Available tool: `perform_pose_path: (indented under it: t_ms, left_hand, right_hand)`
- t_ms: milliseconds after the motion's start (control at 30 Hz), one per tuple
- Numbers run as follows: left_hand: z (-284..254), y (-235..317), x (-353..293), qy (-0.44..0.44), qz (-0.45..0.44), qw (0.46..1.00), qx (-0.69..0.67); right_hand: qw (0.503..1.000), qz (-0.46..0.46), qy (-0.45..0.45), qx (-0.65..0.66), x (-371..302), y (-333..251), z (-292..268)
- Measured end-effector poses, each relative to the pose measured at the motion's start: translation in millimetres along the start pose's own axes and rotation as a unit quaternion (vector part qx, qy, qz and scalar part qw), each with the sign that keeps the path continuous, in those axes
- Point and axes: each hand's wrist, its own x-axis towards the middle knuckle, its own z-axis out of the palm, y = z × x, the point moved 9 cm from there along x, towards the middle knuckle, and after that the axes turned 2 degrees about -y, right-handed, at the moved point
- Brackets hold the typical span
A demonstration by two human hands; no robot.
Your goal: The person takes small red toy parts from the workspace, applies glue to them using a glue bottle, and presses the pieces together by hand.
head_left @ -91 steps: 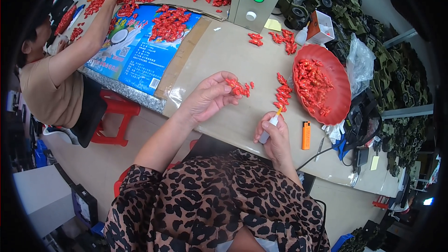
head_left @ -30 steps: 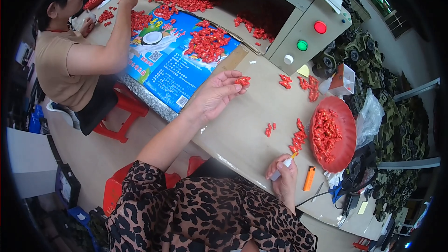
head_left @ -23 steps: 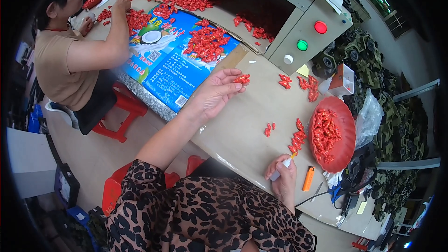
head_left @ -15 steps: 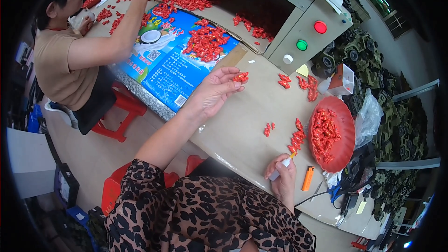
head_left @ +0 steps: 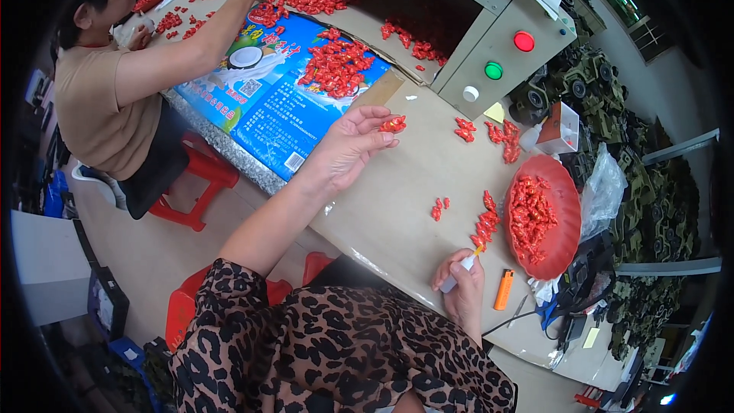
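Note:
Between thumb and fingers, my left hand [head_left: 355,145] pinches a small glossy red piece [head_left: 393,125] above the tabletop. Near the front edge, my right hand [head_left: 463,291] is wrapped round a small white squeeze bottle [head_left: 456,274] with a thin yellow tip. That tip is close to a row of red pieces [head_left: 485,229] on the table. Beside the row stands a red scalloped bowl [head_left: 572,222] full of similar pieces. Two loose red pieces [head_left: 437,209] lie between my hands.
A grey machine [head_left: 489,53] with a dark opening stands at the back. Left of my hand, a blue printed cardboard sheet [head_left: 267,115] bears a red heap. A co-worker [head_left: 107,99] sits at left. An orange lighter [head_left: 503,289] and plastic bag [head_left: 602,191] lie at right.
The co-worker's arm has reached a little farther toward the machine's opening. My hands have barely moved, each with the same thing in it.

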Motion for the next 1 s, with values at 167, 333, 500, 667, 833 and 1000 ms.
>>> perform_pose_path:
  t_ms: [167,333,500,667,833,1000]
  left_hand:
    - [2.1,2.3,-0.9,0.003,0.007,1.0,0.014]
    - [1.7,2.4,-1.5,0.006,0.011,1.0,0.018]
    - [0.8,-1.5,-1.0,0.014,-0.009,1.0,0.012]
    - [4.6,-4.6,0.5,0.012,-0.019,1.0,0.014]
    - [9.1,-17.7,0.9,0.006,-0.053,0.998,0.027]
    - [16.6,-24.5,3.6,-0.021,-0.049,0.997,0.051]
  right_hand:
    - [1.0,0.006,-0.013,0.013,-0.5,1.0,0.6]
    - [1.0,0.006,-0.016,0.011,-0.8,0.7,1.7]
    - [1.0,0.006,-0.016,0.013,-0.9,1.2,1.0]
    - [1.0,-0.004,0.012,-0.004,0.0,0.1,-2.3]
    - [1.0,0.008,-0.023,0.02,0.7,1.1,0.5]
    - [0.999,0.005,-0.028,0.022,-0.5,1.7,-1.2]
